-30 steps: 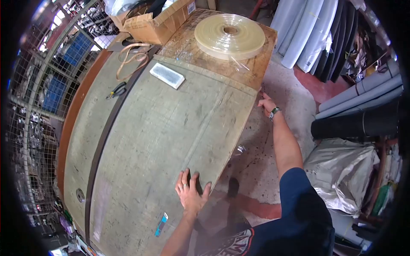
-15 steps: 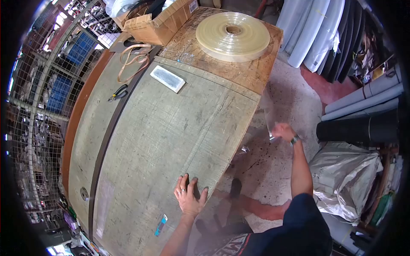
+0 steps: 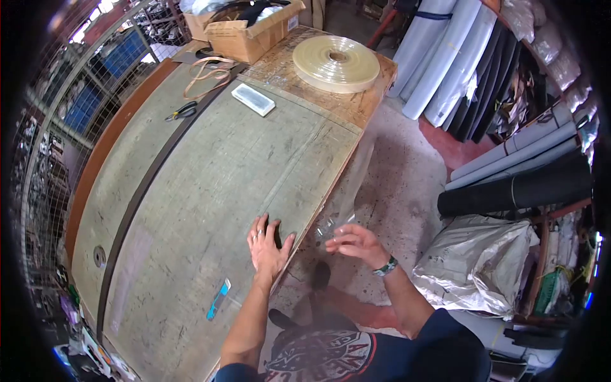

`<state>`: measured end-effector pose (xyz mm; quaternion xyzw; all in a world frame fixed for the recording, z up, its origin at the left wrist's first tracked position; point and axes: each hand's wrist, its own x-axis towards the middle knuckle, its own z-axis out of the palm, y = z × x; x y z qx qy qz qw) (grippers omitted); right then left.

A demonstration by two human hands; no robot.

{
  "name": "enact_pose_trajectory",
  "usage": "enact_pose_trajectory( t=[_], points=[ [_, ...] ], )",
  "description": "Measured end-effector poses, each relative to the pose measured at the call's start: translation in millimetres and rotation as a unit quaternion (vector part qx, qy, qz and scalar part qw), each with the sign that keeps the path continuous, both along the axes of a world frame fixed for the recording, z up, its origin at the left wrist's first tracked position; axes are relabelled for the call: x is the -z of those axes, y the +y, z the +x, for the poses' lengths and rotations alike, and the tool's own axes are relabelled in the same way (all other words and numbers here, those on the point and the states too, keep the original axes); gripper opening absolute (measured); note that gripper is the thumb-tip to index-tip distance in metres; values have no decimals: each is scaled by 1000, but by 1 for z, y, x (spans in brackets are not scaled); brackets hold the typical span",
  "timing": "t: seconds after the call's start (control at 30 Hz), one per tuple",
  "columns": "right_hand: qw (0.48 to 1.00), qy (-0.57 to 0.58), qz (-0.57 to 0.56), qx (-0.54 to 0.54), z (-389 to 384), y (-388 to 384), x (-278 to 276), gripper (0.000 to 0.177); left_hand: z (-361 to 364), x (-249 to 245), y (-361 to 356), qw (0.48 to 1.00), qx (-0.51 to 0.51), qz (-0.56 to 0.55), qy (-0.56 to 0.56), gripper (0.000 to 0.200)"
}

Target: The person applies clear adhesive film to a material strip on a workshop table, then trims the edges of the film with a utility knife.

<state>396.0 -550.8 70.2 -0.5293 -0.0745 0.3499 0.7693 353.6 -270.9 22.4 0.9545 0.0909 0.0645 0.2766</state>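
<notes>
My left hand [image 3: 268, 251] rests on the worn worktable [image 3: 210, 197] near its right edge, fingers spread. Past that edge, above the floor, is my right hand [image 3: 358, 244], its fingers loosely bent and apart. Beside its fingertips is a clear plastic strip [image 3: 354, 181], hanging along the table's side with a shiny end; no firm grip on it shows. A blue cutter knife [image 3: 218, 299] lies left of my left forearm. Farther up the table is a pale rectangular block [image 3: 253, 99].
A large roll of clear strip [image 3: 335, 70] lies on the far board beside a cardboard box [image 3: 251, 38]. Pliers [image 3: 182, 111] and a tan strap [image 3: 207, 76] lie beyond the dark bar [image 3: 146, 181]. Rolled sheets [image 3: 515, 191] and a silvery sack [image 3: 474, 264] stand right.
My right hand has come in from the right towards the table edge, and its fingers have loosened. The strip's end now hangs nearer the table. My left hand stays on the tabletop.
</notes>
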Motion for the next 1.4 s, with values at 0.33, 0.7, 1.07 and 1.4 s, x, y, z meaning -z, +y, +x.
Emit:
enact_pose_trajectory(
  t=[0.33,0.7,1.07,1.4],
  points=[
    [983,-99,-150,45,-117,143,-90,60,-155,-24,1,708,172,-684,48,44],
    [688,-604,-379,-137,-242,224,-87,73,-375,-63,156,833,19,-521,188,37],
    [743,-398,-217,-493,-191,334,-121,32,-408,-136,267,834,-37,-530,148,26],
    [655,-521,-419,-352,203,304,-83,29,-472,-100,315,786,-287,-528,143,25]
  ],
)
